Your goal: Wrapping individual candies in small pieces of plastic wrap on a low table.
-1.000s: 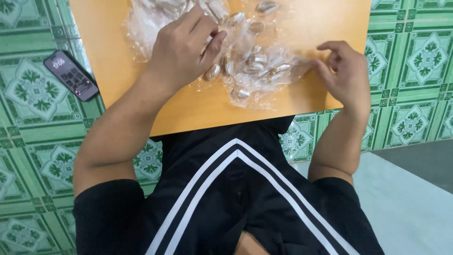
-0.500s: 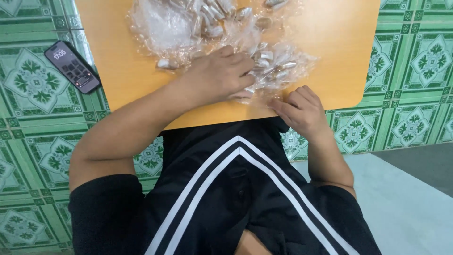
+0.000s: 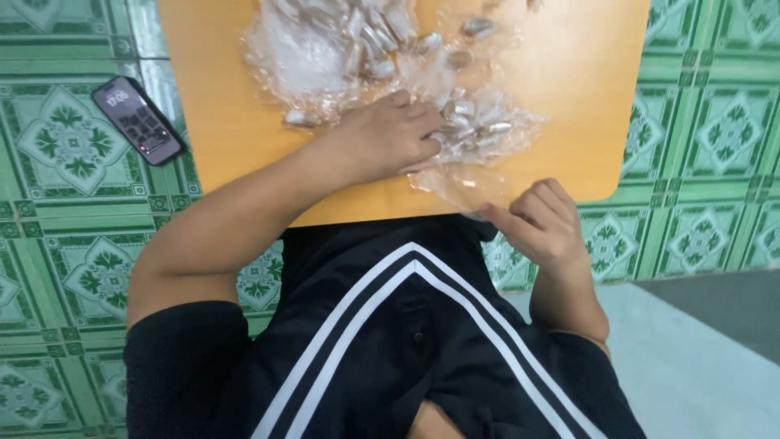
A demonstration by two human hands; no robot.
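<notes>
My left hand [image 3: 390, 134] lies on the orange wooden table [image 3: 569, 73], its fingers curled into a heap of small silvery wrapped pieces [image 3: 475, 122] that sits on crumpled clear plastic. My right hand [image 3: 540, 219] is at the table's near edge, with thumb and fingers pinched on the edge of a thin clear plastic bag [image 3: 459, 183] that lies flat in front of the heap. A second crumpled clear bag [image 3: 305, 57] with more silvery pieces lies at the far left of the table.
A dark smartphone [image 3: 136, 119] with a lit screen lies on the green patterned tile floor [image 3: 65, 228], left of the table. A pale grey surface [image 3: 699, 358] is at lower right. My black garment with white stripes fills the lower middle.
My left hand slid from the far heap down to the near heap. My right hand drew back from the right side of the table to its near edge and pinched the clear bag.
</notes>
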